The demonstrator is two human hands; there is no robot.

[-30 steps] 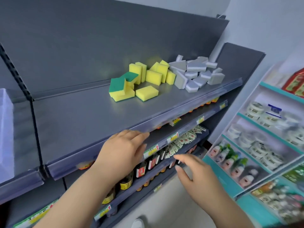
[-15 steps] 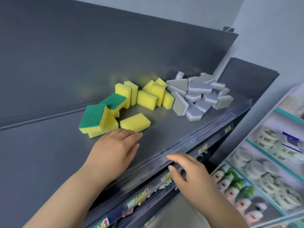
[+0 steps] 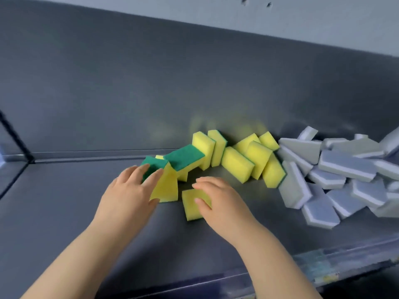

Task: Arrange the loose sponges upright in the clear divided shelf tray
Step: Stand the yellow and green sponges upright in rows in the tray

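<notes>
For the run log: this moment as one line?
left hand grips tilted green-topped sponge | right hand touches flat yellow sponge | grey sponges piled right

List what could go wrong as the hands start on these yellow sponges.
The left hand holds a tilted sponge right beside the green-topped sponge; pulling it out may tumble that one. The leaning yellow row behind looks unstable, so a bump from the right hand could knock it flat. The grey pile sprawls toward the front of the shelf; a nudge might send pieces off.
</notes>
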